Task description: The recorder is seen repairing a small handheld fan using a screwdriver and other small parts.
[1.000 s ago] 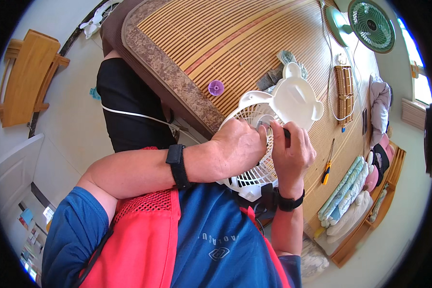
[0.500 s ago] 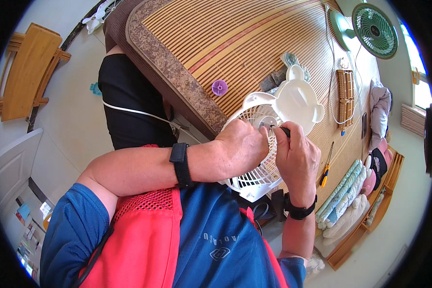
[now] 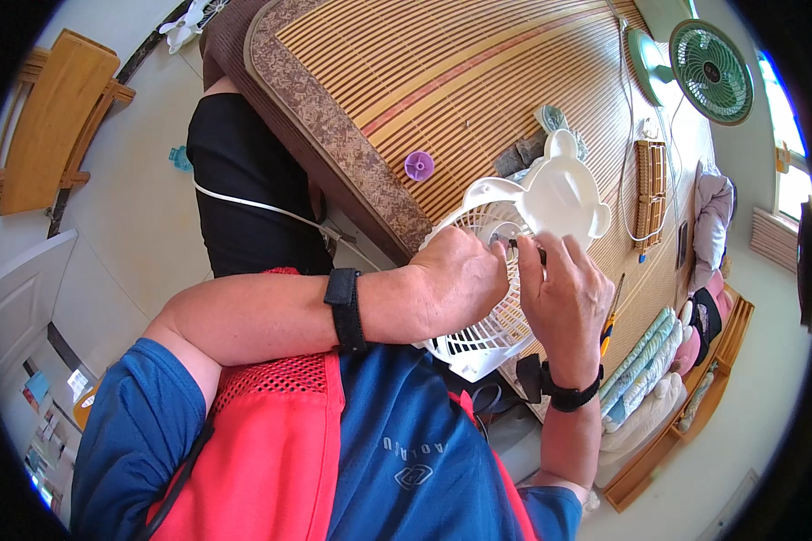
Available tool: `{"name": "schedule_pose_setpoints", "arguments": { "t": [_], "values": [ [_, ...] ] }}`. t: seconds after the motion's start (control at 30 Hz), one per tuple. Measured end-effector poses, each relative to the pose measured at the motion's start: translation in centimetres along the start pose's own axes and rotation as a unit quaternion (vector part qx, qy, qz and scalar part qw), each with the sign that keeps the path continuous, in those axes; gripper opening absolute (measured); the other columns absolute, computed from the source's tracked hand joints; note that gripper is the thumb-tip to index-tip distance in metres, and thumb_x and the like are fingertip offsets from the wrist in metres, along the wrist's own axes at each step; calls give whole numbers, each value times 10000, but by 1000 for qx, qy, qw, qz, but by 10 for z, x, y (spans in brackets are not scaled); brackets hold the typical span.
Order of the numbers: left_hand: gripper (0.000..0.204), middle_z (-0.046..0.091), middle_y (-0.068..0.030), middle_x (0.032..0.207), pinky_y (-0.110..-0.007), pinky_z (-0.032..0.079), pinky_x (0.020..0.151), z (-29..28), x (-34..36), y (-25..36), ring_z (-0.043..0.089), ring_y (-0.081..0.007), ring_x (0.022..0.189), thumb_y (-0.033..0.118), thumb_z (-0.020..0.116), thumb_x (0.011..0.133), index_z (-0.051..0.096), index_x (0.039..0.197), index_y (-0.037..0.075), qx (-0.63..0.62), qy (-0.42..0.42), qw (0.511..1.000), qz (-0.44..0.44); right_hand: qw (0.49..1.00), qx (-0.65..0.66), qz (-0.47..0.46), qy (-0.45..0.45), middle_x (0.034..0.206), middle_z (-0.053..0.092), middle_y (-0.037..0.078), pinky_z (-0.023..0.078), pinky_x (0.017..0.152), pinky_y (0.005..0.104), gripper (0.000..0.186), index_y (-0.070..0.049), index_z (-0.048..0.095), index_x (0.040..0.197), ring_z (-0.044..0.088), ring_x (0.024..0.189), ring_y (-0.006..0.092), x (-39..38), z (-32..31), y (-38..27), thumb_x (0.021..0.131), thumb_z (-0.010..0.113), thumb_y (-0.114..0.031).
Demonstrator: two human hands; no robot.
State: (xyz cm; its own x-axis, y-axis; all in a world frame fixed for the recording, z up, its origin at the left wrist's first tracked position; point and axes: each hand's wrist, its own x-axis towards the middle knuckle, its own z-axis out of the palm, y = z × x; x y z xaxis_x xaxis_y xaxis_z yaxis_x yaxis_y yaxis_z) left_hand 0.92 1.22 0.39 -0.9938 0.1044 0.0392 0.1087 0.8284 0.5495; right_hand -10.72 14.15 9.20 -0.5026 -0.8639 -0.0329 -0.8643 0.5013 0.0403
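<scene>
A white fan grille (image 3: 492, 338) with curved slats is at the table edge, close to my body. A white panel shaped like an animal's head (image 3: 559, 194) stands at its far side. My left hand (image 3: 460, 275) is closed over the middle of the grille; its fingertips, at a small part by the hub, are mostly hidden. My right hand (image 3: 564, 293) pinches a small black-handled screwdriver (image 3: 542, 255), its shaft pointing left toward my left fingertips. The other fingers of that hand are raised. A purple round knob (image 3: 419, 166) lies on the mat beyond the grille.
The slatted bamboo mat (image 3: 406, 81) covers the bed. An orange-and-black screwdriver (image 3: 609, 326) lies right of my right hand. Farther off are a grey cloth bundle (image 3: 519, 155), a wooden rack (image 3: 650, 189), a green fan (image 3: 708, 72) and folded bedding (image 3: 645, 365). A white cord (image 3: 262, 209) crosses my leg.
The fingers of my right hand have lifted and spread around the black handle, which is now more covered. My left hand has stayed at the hub. The view has shifted slightly.
</scene>
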Motion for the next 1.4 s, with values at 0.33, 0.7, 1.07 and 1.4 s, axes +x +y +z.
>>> {"name": "schedule_pose_setpoints", "arguments": {
  "t": [0.33,0.7,1.07,1.4],
  "values": [
    [361,850,-181,901,-447,673,692,-1,-1,1,862,-318,827,207,715,1004,768,1210,-84,13,-18,1000,15,994,88,-39,42,870,735,96,581,633,443,157,-92,733,1046,768,747,310,-6,8,0,1036,862,-182],
    [380,845,-178,883,-450,670,685,1,2,1,858,-330,825,212,731,986,756,1224,-83,10,-28,1000,2,999,27,-15,14,763,727,113,574,617,442,204,-95,699,1036,770,698,330,-8,6,-3,1074,841,-237],
    [351,840,-169,874,-460,667,681,0,3,-1,858,-324,823,219,724,1003,767,1228,-47,-1,-42,999,8,997,-47,4,-59,730,718,123,565,611,476,321,-84,652,997,767,692,355,-8,3,1,1076,845,-328],
    [368,844,-161,875,-459,672,697,4,0,2,862,-326,830,210,712,1005,778,1262,-45,-9,6,1000,-9,999,7,24,-44,799,734,137,559,635,489,367,-72,640,954,757,723,371,0,-2,-3,1087,811,-369]
  ]
}}
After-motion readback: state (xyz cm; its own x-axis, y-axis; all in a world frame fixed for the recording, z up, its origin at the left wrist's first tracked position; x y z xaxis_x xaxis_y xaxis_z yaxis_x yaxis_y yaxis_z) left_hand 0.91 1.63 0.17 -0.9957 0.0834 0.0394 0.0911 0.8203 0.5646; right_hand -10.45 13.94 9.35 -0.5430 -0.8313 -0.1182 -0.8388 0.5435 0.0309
